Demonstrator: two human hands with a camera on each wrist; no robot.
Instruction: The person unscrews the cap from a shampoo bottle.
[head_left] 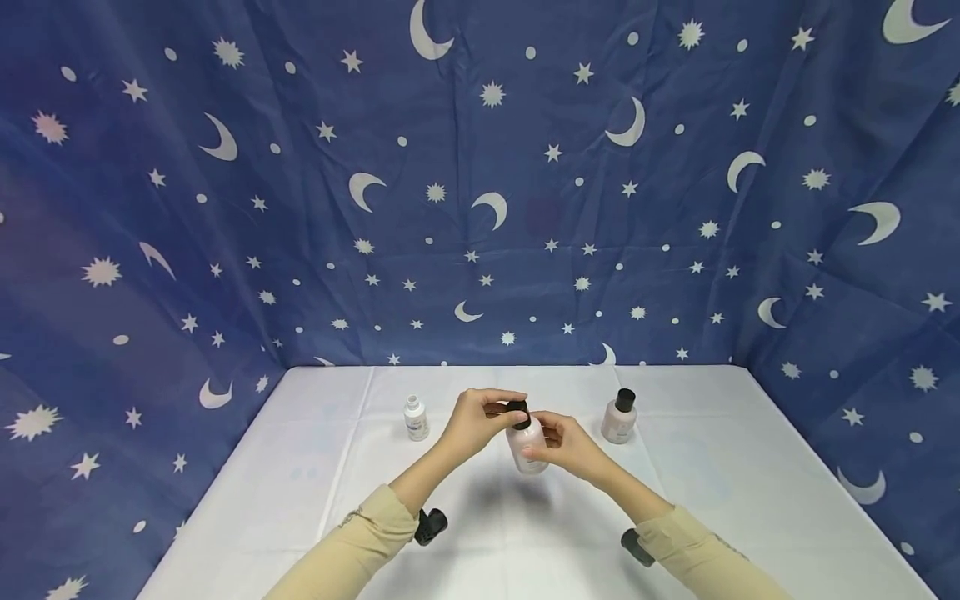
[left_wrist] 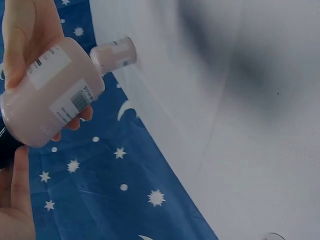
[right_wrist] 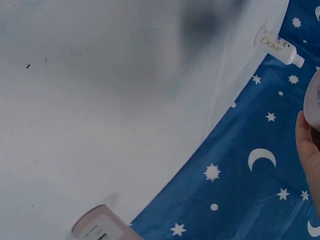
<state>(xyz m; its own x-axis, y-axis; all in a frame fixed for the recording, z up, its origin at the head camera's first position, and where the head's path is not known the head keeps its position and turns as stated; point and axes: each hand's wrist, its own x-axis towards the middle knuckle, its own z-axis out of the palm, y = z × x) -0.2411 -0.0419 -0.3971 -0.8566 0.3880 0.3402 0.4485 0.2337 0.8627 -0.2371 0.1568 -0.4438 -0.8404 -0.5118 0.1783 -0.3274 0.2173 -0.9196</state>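
Note:
A pale pink bottle point(head_left: 527, 454) with a black cap point(head_left: 519, 414) is held tilted over the middle of the white table, and a soft shadow falls below it. My right hand point(head_left: 576, 452) grips the bottle's body from the right side. From the left, my left hand point(head_left: 474, 423) pinches the black cap between thumb and fingers. In the left wrist view the bottle point(left_wrist: 52, 95) shows white labels, one with a barcode. Only an edge of the bottle point(right_wrist: 313, 102) enters the right wrist view.
A small white Dove bottle point(head_left: 416, 421) without a cap stands left of my hands. To the right stands another pink bottle point(head_left: 619, 419) with a black cap. The white tablecloth point(head_left: 300, 483) meets a blue curtain point(head_left: 525, 208) with moons and stars at its edges.

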